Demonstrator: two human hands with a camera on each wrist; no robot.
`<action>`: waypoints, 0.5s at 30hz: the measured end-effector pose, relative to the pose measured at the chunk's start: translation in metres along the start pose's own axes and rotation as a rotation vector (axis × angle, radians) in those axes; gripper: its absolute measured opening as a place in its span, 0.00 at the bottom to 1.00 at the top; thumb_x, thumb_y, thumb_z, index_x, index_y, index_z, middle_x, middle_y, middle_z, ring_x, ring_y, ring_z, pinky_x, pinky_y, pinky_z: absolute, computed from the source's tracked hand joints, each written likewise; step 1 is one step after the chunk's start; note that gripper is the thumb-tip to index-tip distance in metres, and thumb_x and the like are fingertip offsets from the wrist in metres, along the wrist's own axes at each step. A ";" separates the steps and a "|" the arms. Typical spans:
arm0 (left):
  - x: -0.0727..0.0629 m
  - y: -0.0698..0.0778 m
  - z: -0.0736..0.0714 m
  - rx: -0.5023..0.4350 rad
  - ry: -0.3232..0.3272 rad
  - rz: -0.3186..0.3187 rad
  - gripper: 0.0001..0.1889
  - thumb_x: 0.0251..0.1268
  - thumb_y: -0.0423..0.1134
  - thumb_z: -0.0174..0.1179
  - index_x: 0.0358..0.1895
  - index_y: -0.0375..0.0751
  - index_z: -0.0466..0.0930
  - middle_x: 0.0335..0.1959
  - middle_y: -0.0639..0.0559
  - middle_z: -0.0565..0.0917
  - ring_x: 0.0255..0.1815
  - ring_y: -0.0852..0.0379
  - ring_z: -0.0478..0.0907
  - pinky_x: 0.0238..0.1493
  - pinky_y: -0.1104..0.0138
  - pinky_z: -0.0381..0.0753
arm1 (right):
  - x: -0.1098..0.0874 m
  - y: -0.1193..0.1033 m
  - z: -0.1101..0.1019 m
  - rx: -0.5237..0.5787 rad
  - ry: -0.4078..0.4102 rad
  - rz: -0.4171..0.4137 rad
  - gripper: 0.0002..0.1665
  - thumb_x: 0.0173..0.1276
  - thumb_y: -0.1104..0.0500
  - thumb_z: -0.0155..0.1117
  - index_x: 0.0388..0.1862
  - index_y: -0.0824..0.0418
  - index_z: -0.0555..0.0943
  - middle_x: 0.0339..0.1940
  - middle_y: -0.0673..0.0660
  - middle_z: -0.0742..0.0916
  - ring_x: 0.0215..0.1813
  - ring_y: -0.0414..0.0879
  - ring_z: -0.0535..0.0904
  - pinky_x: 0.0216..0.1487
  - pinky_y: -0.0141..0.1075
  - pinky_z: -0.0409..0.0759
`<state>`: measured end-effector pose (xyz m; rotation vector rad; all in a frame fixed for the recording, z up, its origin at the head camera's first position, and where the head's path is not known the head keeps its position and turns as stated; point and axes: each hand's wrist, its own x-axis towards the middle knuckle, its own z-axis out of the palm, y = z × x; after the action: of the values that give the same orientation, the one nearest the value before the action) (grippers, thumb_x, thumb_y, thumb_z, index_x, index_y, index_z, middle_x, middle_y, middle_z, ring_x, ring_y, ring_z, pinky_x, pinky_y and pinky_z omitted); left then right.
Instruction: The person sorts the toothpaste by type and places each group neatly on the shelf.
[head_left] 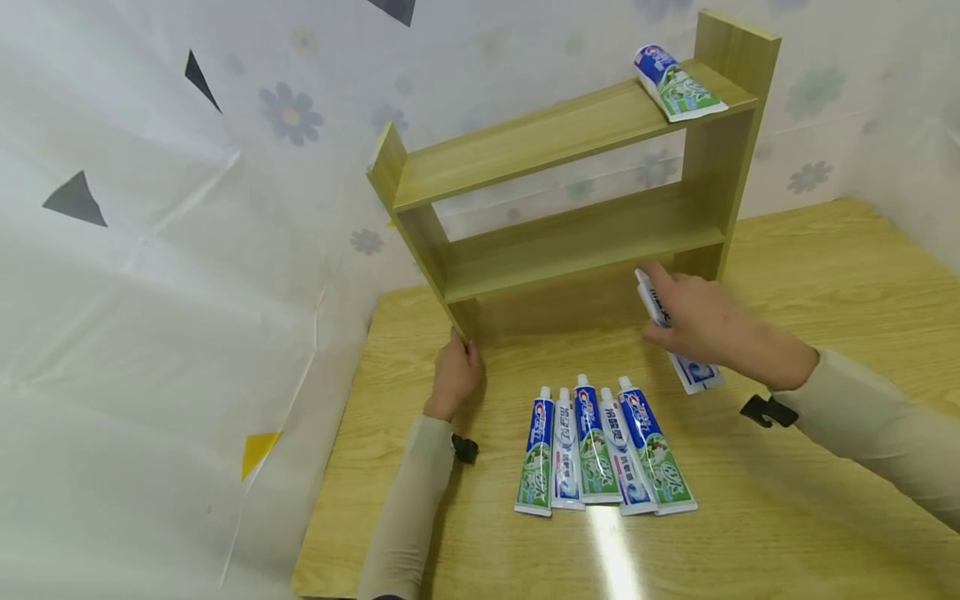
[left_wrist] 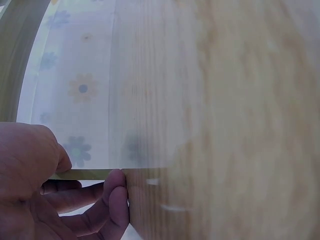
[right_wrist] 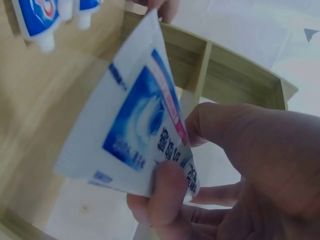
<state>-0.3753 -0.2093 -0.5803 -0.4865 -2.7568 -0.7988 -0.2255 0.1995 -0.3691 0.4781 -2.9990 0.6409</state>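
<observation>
Head view: left hand [head_left: 456, 373] grips the rack [head_left: 540, 150] low, right hand [head_left: 701, 321] pinches a white tube [head_left: 694, 373] near the rack's right; this looks like mid-transfer, next calling for a steady rack and gentle release.

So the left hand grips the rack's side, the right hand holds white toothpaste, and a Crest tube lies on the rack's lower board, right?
Not quite: that Crest tube lies on the top board, not the lower board, as the head view shows. The left hand and right hand are as you say.
</observation>
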 end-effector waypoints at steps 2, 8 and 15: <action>0.000 0.000 0.000 0.009 0.001 0.000 0.19 0.89 0.42 0.43 0.63 0.29 0.72 0.20 0.54 0.71 0.14 0.62 0.65 0.14 0.70 0.64 | 0.004 0.001 -0.007 -0.009 0.002 -0.001 0.49 0.73 0.59 0.69 0.83 0.71 0.54 0.37 0.70 0.84 0.26 0.50 0.84 0.21 0.40 0.82; 0.000 -0.002 0.002 0.019 0.009 -0.003 0.17 0.88 0.43 0.43 0.59 0.31 0.72 0.20 0.54 0.70 0.15 0.61 0.65 0.14 0.68 0.63 | 0.013 0.003 -0.018 -0.017 -0.007 -0.001 0.48 0.73 0.59 0.67 0.83 0.73 0.54 0.35 0.69 0.84 0.25 0.49 0.84 0.21 0.40 0.82; 0.003 -0.005 0.004 0.027 0.021 0.004 0.14 0.88 0.44 0.44 0.54 0.36 0.72 0.22 0.54 0.72 0.17 0.61 0.67 0.15 0.68 0.65 | 0.024 0.008 -0.025 -0.031 -0.010 0.022 0.49 0.74 0.58 0.67 0.84 0.73 0.53 0.37 0.72 0.84 0.26 0.51 0.85 0.22 0.42 0.84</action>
<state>-0.3810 -0.2105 -0.5853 -0.4749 -2.7425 -0.7600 -0.2510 0.2091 -0.3470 0.4488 -3.0232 0.5936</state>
